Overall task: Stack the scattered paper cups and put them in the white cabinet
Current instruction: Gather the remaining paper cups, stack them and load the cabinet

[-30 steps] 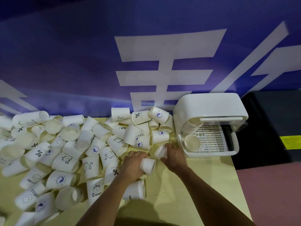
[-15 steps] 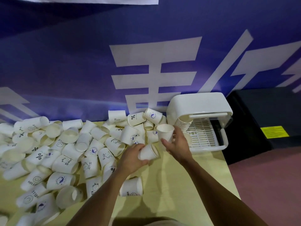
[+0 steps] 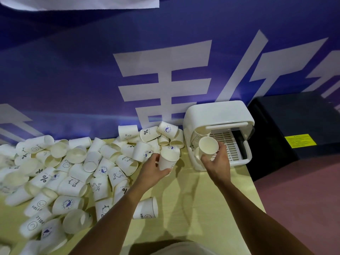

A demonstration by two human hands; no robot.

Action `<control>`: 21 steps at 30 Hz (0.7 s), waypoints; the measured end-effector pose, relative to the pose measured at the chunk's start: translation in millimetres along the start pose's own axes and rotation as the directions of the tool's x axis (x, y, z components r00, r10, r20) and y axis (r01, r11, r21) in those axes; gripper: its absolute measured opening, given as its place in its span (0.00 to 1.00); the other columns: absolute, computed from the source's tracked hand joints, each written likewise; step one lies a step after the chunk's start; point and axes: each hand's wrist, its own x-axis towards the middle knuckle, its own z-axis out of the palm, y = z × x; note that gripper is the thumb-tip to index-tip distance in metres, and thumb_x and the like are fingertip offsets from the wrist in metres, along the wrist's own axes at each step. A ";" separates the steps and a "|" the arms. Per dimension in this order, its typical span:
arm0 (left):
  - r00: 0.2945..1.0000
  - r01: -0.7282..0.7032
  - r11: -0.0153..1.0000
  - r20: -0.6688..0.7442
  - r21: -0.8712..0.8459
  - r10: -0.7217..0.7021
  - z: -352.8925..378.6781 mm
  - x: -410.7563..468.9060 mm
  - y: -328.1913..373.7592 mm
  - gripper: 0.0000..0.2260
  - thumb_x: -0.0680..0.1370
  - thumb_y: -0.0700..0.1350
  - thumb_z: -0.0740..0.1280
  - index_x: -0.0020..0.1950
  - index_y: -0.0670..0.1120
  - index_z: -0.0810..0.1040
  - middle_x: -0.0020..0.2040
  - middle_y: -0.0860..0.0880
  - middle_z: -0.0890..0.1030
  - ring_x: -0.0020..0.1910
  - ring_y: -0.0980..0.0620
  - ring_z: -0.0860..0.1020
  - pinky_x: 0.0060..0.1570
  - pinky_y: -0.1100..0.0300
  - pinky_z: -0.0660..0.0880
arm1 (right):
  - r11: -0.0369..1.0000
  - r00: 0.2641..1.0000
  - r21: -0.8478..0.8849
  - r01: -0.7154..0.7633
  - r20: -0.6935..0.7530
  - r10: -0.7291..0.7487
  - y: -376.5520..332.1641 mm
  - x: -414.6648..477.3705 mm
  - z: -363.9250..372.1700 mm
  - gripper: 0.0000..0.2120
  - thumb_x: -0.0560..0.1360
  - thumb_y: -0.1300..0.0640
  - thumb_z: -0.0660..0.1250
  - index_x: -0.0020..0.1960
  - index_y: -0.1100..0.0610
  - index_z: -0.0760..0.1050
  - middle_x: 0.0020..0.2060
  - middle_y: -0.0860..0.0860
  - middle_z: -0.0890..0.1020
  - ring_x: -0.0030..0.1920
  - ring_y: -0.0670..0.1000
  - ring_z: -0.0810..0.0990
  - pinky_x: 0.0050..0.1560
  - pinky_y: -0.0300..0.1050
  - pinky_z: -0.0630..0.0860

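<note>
Several white printed paper cups point(image 3: 77, 183) lie scattered over the left half of the yellow table point(image 3: 193, 208). My left hand point(image 3: 153, 171) grips one upright paper cup point(image 3: 168, 160) just above the table's middle. My right hand point(image 3: 217, 161) holds another cup point(image 3: 208, 145), mouth toward me, right at the open front of the white cabinet point(image 3: 217, 115). Inside the cabinet, on its left side, a stack of cups point(image 3: 197, 137) stands on the slotted tray.
One cup point(image 3: 146, 208) lies on its side alone near my left forearm. A blue wall with white characters rises behind the table. Right of the cabinet stands a black box point(image 3: 294, 129) with a yellow label. The table's right edge drops to a reddish floor.
My right hand carried its cup rightward to the cabinet's opening. My left hand turned its cup from lying sideways to upright and lifted it slightly.
</note>
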 end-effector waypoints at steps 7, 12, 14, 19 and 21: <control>0.999 -0.011 1.000 0.047 0.018 0.010 4.1 2.7 6.2 0.25 0.69 0.53 0.78 0.63 0.53 0.73 0.54 0.57 0.79 0.52 0.61 0.78 0.46 0.62 0.75 | 0.976 0.995 -0.215 -0.040 0.085 0.060 12.6 7.3 7.6 0.36 0.72 0.53 0.75 0.74 0.54 0.61 0.64 0.54 0.77 0.62 0.59 0.77 0.60 0.54 0.76; 0.997 -0.023 1.000 0.072 0.008 0.023 7.6 6.2 9.6 0.25 0.70 0.52 0.77 0.65 0.52 0.73 0.57 0.55 0.80 0.56 0.56 0.78 0.55 0.56 0.77 | 0.959 0.993 -0.280 -0.027 0.099 0.057 14.0 9.8 7.5 0.40 0.72 0.49 0.75 0.77 0.61 0.61 0.71 0.58 0.71 0.68 0.59 0.72 0.69 0.57 0.69; 0.996 -0.020 1.000 0.082 0.003 0.020 10.3 6.6 11.4 0.26 0.70 0.52 0.77 0.65 0.52 0.73 0.57 0.55 0.80 0.56 0.55 0.79 0.56 0.55 0.77 | 0.965 0.999 -0.259 0.027 0.035 -0.019 9.3 8.2 7.6 0.34 0.74 0.49 0.72 0.74 0.61 0.65 0.68 0.57 0.73 0.66 0.58 0.73 0.66 0.54 0.71; 0.995 -0.054 0.998 0.089 0.013 0.053 19.3 6.2 23.5 0.26 0.70 0.54 0.77 0.65 0.54 0.73 0.50 0.62 0.78 0.51 0.61 0.78 0.48 0.63 0.73 | 0.995 0.987 -0.074 0.060 0.150 -0.049 -6.2 3.0 9.6 0.22 0.75 0.43 0.70 0.65 0.54 0.76 0.57 0.48 0.81 0.57 0.48 0.79 0.58 0.48 0.76; 0.994 -0.068 0.998 0.090 0.011 0.067 22.9 5.8 31.5 0.26 0.69 0.57 0.76 0.65 0.57 0.73 0.52 0.63 0.79 0.52 0.63 0.78 0.49 0.62 0.75 | 0.999 0.967 -0.020 0.035 0.253 -0.029 -12.5 1.5 12.1 0.28 0.72 0.36 0.69 0.65 0.52 0.77 0.56 0.46 0.81 0.56 0.46 0.80 0.57 0.46 0.77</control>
